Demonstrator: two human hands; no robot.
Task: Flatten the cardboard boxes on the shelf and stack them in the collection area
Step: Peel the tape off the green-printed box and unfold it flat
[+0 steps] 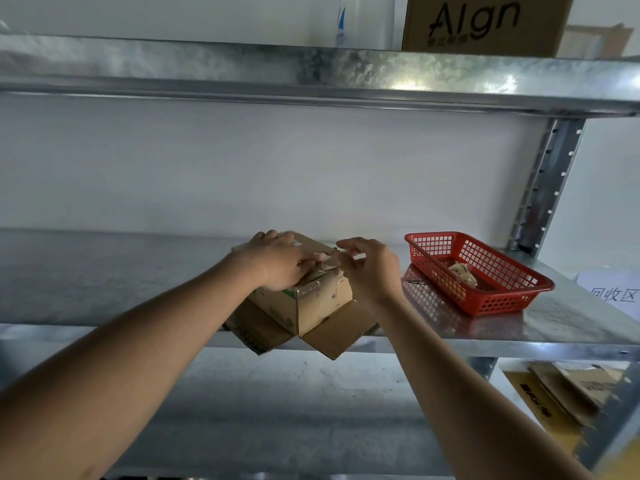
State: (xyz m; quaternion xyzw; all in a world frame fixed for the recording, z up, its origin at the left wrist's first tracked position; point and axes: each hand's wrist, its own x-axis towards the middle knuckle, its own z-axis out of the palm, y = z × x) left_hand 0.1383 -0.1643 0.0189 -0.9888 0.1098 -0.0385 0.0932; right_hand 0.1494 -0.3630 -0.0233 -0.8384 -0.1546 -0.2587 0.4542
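One small box (311, 299) sits at the front edge of the middle shelf (554, 327), brown, taped on top, bottom flaps splayed open over the edge. Left hand (280, 261) presses flat on its top; right hand (370, 265) hovers beside it, fingers loosely apart. One red basket (485, 303) stands to the right.
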